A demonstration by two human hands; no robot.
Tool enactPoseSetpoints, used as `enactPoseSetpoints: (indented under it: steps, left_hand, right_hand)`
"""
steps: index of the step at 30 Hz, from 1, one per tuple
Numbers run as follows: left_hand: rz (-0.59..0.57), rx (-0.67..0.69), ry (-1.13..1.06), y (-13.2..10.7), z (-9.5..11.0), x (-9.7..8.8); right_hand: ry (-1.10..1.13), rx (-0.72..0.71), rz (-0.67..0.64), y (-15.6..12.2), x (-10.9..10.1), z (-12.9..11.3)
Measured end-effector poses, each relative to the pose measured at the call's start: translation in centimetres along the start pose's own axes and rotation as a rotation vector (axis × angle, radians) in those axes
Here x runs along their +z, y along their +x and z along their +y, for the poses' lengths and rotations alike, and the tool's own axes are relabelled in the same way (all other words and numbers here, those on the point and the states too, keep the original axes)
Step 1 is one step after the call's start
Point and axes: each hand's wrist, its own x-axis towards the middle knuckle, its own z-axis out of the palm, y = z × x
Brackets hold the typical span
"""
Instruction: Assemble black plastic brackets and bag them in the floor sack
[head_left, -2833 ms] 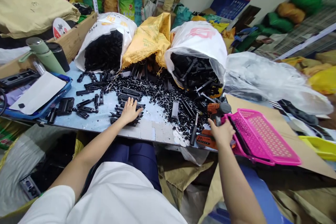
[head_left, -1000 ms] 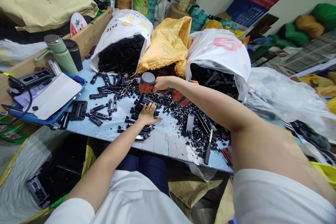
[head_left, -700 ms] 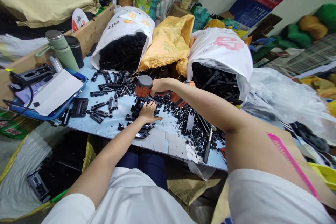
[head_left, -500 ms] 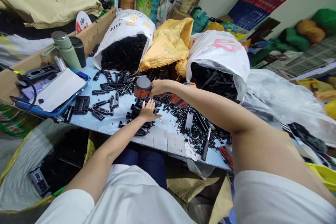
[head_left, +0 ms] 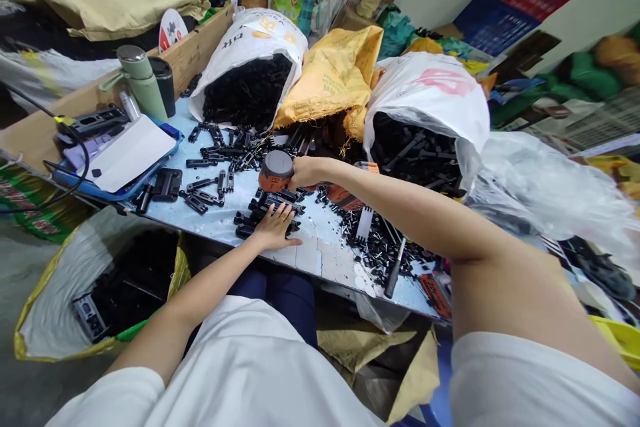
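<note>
My right hand (head_left: 301,172) is closed round an orange and grey cordless drill (head_left: 277,171), held over a row of black plastic parts (head_left: 267,207) on the light blue table (head_left: 310,255). My left hand (head_left: 275,229) lies flat on those parts with its fingers stretched out, pressing them down near the table's front edge. Small black screws and pieces (head_left: 373,247) are scattered to the right of the drill.
Three open sacks stand at the back: a white one (head_left: 247,57), a yellow one (head_left: 336,70) and a white one (head_left: 430,97), with black parts. A green flask (head_left: 141,81) and a blue tray (head_left: 123,160) sit left. A screwdriver (head_left: 393,273) lies right. A bag (head_left: 95,287) sits on the floor.
My right hand left the pink basket at the right, carried the drill across and now holds it above the parts. My left hand stayed on the parts, sliding slightly nearer the front edge.
</note>
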Motion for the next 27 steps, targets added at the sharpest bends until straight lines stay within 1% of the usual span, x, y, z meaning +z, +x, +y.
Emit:
enactPoseSetpoints:
  steps: [2, 3, 5, 7, 9, 12, 14, 17, 19, 21, 24, 27]
  left_hand:
    - [0.055, 0.020, 0.007, -0.2, 0.2, -0.1]
    - [0.082, 0.028, 0.011, -0.3, 0.3, -0.1]
    - [0.126, 0.036, 0.023, -0.6, 0.4, -0.1]
    - [0.150, 0.036, 0.033, -0.8, 0.4, -0.1]
    - [0.157, 0.037, 0.038, -0.9, 0.4, -0.1]
    - [0.161, 0.042, 0.040, -0.9, 0.4, 0.0]
    - [0.163, 0.041, 0.037, -0.9, 0.3, 0.1]
    - [0.135, 0.024, 0.018, -0.8, 0.2, 0.4]
    - [0.075, 0.014, -0.003, -0.6, 0.1, 0.6]
    - [0.020, -0.001, -0.020, -0.4, 0.0, 0.6]
    - [0.008, -0.023, -0.033, -0.3, 0.0, 0.6]
    - [0.002, -0.026, -0.029, -0.4, 0.1, 0.4]
  right_hand:
    - [-0.015, 0.001, 0.043, -1.2, 0.1, -0.5]
    - [-0.005, -0.001, 0.033, -1.7, 0.2, -0.8]
    - [0.046, -0.014, -0.046, -2.3, 0.4, -1.6]
    - [0.071, -0.040, -0.100, -2.2, 0.7, -2.3]
    - [0.046, -0.056, -0.112, -1.7, 0.9, -3.0]
    - [-0.015, -0.051, -0.103, -1.2, 1.0, -3.8]
    - [-0.040, -0.053, -0.063, -1.6, 0.9, -4.2]
    - [-0.065, -0.061, -0.015, -3.2, 0.7, -5.0]
    - [-0.059, -0.079, -0.030, -4.1, 0.6, -5.8]
    - [-0.040, -0.113, -0.055, -4.5, 0.7, -6.8]
    - [-0.051, -0.131, -0.098, -4.0, 0.9, -8.2]
    - [-0.053, -0.116, -0.133, -3.1, 1.2, -8.6]
